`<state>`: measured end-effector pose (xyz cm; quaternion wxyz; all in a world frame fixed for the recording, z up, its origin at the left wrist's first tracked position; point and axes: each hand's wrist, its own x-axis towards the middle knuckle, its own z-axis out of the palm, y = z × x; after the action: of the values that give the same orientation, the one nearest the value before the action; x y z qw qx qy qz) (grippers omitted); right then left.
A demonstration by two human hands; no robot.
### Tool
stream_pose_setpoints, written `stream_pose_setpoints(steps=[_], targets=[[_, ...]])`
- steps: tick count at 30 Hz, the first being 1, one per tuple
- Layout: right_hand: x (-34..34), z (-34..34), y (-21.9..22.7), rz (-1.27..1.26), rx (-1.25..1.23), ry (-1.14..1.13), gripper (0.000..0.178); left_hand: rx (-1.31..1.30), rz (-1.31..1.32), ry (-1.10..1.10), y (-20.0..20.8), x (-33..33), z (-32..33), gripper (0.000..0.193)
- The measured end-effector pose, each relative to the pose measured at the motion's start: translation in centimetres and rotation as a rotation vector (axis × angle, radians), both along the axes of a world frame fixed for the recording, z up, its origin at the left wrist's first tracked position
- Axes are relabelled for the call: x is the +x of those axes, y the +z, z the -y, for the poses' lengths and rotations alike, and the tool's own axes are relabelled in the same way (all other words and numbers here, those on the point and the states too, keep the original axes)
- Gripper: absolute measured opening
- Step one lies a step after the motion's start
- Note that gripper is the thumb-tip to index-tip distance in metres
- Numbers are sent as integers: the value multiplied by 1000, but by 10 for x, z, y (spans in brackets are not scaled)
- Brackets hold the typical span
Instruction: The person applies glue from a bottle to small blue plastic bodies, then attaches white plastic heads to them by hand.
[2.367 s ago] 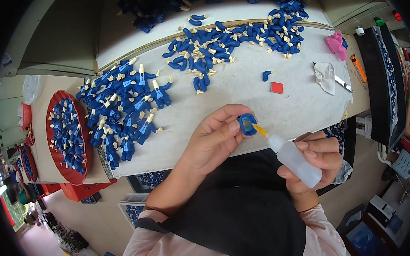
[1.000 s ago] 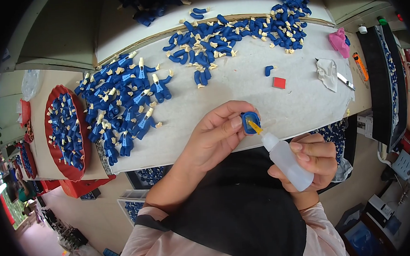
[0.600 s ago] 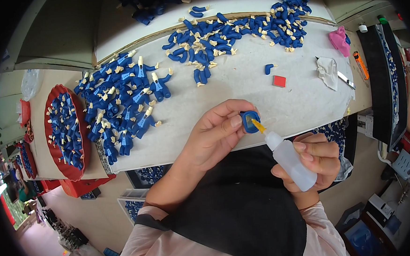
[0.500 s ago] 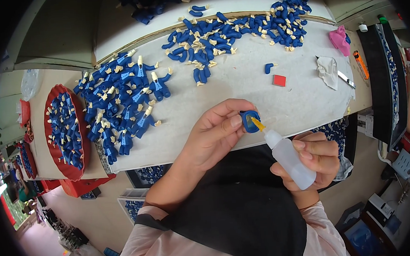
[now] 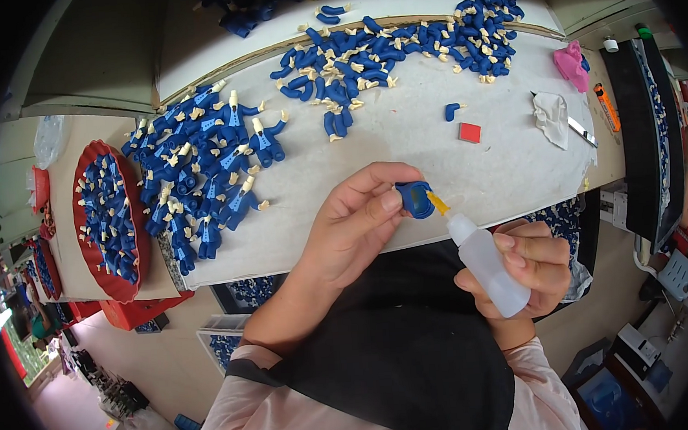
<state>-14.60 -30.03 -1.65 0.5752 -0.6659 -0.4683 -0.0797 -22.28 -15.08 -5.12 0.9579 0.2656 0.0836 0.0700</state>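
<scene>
Between thumb and fingers, my left hand (image 5: 360, 218) pinches a small dark blue plastic part (image 5: 417, 199) with an open hollow facing me. My right hand (image 5: 532, 262) is wrapped round a translucent white squeeze bottle (image 5: 485, 265), tilted with its yellow nozzle (image 5: 439, 204) up and to the left. The nozzle tip is at the right rim of the blue part; whether it touches, I cannot tell. Beyond my hands, one loose blue doll arm (image 5: 452, 112) and a small red square block (image 5: 470, 133) lie on the white tabletop (image 5: 403, 144).
At the left are a heap of blue doll bodies (image 5: 207, 172) and a red scalloped tray (image 5: 95, 262) of similar parts. Many blue arms (image 5: 343, 73) lie along the back. A crumpled white tissue (image 5: 551, 119), pink plastic (image 5: 570, 65) and an orange-handled cutter (image 5: 607, 107) are at the right.
The yellow nozzle has come out of the blue part's hollow to its right rim. My left hand has shifted slightly left with the part. The bottle has barely moved.
</scene>
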Motion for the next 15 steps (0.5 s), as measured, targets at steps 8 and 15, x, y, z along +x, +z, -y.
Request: stream_pose_setpoints(steps=[8, 15], targets=[[0, 0, -3, 6, 2, -6, 44, 19, -47, 29, 2, -1, -1, 24], [0, 1, -2, -12, -6, -5, 43, 29, -54, 69, 3, -1, -1, 24]])
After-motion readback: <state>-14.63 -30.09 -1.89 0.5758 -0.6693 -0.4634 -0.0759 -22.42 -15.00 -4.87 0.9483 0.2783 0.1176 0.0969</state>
